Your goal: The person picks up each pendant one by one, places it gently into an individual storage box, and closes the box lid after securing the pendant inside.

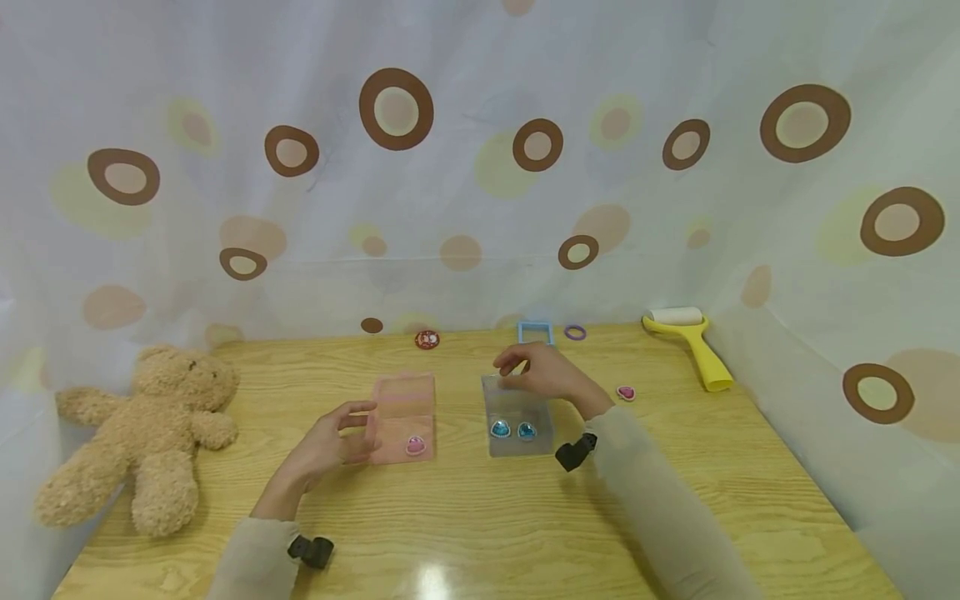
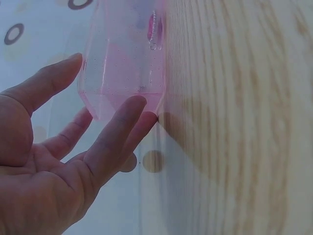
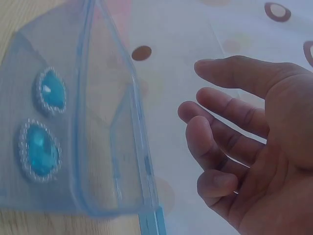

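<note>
My left hand (image 1: 327, 445) is at the left side of a clear pink plastic case (image 1: 402, 402), its fingertips right at the edge. A pink heart gem with a beaded rim (image 1: 416, 445) lies in the case's near half. In the left wrist view the fingers (image 2: 115, 127) are slightly bent beside the case's end. Over the far edge of a clear bluish plastic case (image 1: 517, 448) hovers my right hand (image 1: 546, 372), fingers loosely bent and nothing between them. Two blue heart gems, one left (image 1: 500, 429) and one right (image 1: 527, 431), lie in its near half.
A teddy bear (image 1: 153, 433) lies at the left. Along the back are a round red piece (image 1: 427, 339), a blue square frame (image 1: 536, 326) and a purple ring (image 1: 575, 332). A pink gem (image 1: 626, 392) and a yellow-handled roller (image 1: 701, 350) lie at the right.
</note>
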A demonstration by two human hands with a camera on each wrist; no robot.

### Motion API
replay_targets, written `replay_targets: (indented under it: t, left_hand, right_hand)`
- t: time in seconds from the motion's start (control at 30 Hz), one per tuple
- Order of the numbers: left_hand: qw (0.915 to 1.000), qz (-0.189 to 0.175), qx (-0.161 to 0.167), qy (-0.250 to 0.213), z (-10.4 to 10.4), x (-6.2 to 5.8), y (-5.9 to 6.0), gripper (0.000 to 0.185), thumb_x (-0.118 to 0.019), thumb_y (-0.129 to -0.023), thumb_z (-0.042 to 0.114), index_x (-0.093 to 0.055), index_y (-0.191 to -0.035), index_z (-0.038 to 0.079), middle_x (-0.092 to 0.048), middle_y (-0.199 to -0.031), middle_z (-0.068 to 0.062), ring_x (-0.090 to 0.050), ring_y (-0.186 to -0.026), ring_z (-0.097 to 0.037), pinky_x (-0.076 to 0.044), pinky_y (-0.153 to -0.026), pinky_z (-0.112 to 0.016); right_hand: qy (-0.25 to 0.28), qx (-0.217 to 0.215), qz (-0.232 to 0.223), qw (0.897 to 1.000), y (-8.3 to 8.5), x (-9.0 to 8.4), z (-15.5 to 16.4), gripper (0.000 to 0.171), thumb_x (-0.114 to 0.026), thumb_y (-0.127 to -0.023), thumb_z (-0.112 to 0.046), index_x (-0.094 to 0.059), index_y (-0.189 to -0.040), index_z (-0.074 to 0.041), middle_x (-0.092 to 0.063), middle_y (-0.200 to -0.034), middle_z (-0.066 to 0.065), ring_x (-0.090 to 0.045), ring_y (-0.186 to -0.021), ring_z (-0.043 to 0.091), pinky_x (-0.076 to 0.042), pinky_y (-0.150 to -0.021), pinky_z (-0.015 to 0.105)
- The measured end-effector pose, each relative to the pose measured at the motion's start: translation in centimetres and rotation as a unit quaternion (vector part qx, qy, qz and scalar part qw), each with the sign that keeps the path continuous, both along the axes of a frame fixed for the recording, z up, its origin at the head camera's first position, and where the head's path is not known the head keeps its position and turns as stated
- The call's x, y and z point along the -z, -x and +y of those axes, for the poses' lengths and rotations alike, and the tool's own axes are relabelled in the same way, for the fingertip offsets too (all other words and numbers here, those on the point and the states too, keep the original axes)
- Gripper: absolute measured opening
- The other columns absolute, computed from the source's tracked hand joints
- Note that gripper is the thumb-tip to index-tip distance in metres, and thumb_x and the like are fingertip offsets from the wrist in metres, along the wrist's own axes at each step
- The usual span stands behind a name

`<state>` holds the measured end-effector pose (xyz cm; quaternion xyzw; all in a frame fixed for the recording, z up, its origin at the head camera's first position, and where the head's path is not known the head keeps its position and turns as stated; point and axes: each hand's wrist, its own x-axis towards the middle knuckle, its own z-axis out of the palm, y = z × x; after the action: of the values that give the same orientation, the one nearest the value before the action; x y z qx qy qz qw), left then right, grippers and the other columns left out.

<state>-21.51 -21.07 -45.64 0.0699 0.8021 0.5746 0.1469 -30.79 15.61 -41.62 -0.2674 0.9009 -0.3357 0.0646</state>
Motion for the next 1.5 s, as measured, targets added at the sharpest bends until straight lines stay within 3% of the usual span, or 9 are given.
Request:
replay_targets:
  t: [0.43, 0.7, 0.87, 1.17, 1.27, 1.5]
  left_hand:
    - [1.0, 0.004, 0.005, -0.001, -0.1, 0.1, 0.0, 0.069, -0.069, -0.094, 0.009, -0.033, -0.151, 0.0, -0.038, -0.148, -0.035, -0.057, -0.125, -0.044, -0.059, -0.091, -0.044]
    - [1.0, 0.0, 0.005, 0.0, -0.1, 0.3, 0.1, 0.068, -0.069, -0.094, 0.009, -0.033, -0.151, 0.001, -0.038, -0.148, -0.035, -0.057, -0.125, -0.043, -0.059, -0.092, -0.042]
    - [1.0, 0.001, 0.003, 0.001, -0.1, 0.4, 0.1, 0.07, -0.071, -0.093, 0.011, -0.033, -0.152, 0.001, -0.038, -0.149, -0.034, -0.057, -0.125, -0.042, -0.059, -0.091, -0.041]
    - [1.0, 0.001, 0.001, -0.003, -0.2, 0.5, 0.1, 0.069, -0.07, -0.093, 0.009, -0.033, -0.151, 0.001, -0.038, -0.148, -0.034, -0.057, -0.125, -0.042, -0.059, -0.091, -0.041]
    - [1.0, 0.002, 0.001, -0.001, -0.2, 0.5, 0.1, 0.069, -0.07, -0.093, 0.009, -0.033, -0.151, 0.001, -0.038, -0.148, -0.035, -0.057, -0.125, -0.043, -0.059, -0.091, -0.042]
    - [1.0, -0.002, -0.005, 0.007, -0.1, 0.5, 0.2, 0.069, -0.07, -0.093, 0.009, -0.035, -0.151, 0.002, -0.039, -0.148, -0.033, -0.058, -0.124, -0.042, -0.059, -0.092, -0.041]
  right_hand:
    - [-0.011, 0.065, -0.013, 0.998, 0.1, 0.5, 4.1, 0.029, -0.071, -0.093, -0.022, -0.069, -0.12, -0.012, -0.071, -0.111, 0.006, -0.065, -0.099, 0.023, -0.055, -0.083, 0.037]
    - [-0.012, 0.092, 0.002, 0.996, 0.1, 1.2, 7.3, 0.029, -0.07, -0.094, -0.024, -0.069, -0.119, -0.009, -0.072, -0.109, 0.009, -0.065, -0.101, 0.027, -0.055, -0.084, 0.04]
    - [-0.006, 0.123, -0.015, 0.992, 0.0, 1.7, 9.6, 0.03, -0.068, -0.095, -0.026, -0.068, -0.121, -0.01, -0.07, -0.113, 0.011, -0.065, -0.097, 0.025, -0.054, -0.077, 0.035]
    - [0.003, 0.155, -0.05, 0.987, 0.1, 2.8, 13.0, 0.04, -0.066, -0.097, -0.026, -0.062, -0.128, -0.003, -0.067, -0.118, 0.018, -0.063, -0.086, 0.023, -0.051, -0.062, 0.032]
    - [0.001, 0.165, -0.045, 0.985, 0.1, 3.1, 13.9, 0.039, -0.066, -0.097, -0.026, -0.063, -0.127, -0.002, -0.067, -0.118, 0.018, -0.063, -0.086, 0.024, -0.052, -0.065, 0.032]
    - [-0.03, 0.186, -0.027, 0.982, -0.1, 3.6, 15.9, 0.039, -0.066, -0.096, -0.028, -0.064, -0.127, -0.003, -0.068, -0.121, 0.018, -0.063, -0.106, 0.031, -0.052, -0.076, 0.033]
